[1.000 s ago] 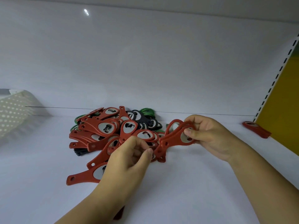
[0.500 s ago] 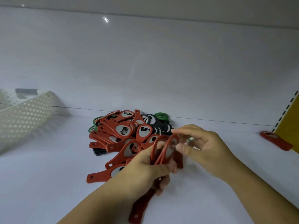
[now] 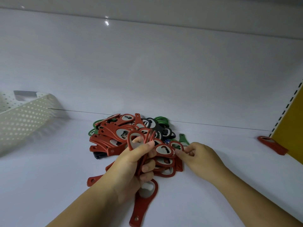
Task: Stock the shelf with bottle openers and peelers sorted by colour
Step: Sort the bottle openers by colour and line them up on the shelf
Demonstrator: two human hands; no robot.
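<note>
White laminate shelf board (image 3: 49,185) carried a mixed heap of red, black and green flat plastic bottle openers (image 3: 114,133) near the back wall. Left hand (image 3: 131,169) was curled tight round a fan of red openers (image 3: 136,140); right hand (image 3: 200,158) pinched a single red opener (image 3: 180,144) at the heap's edge. Risk judged: the overfull left grip could splay, dropping reds into the unsorted heap.

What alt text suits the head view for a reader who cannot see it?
A left hand grips a bunch of red bottle openers while the right hand pinches a red opener on the red, black and green pile on a white shelf.
</note>
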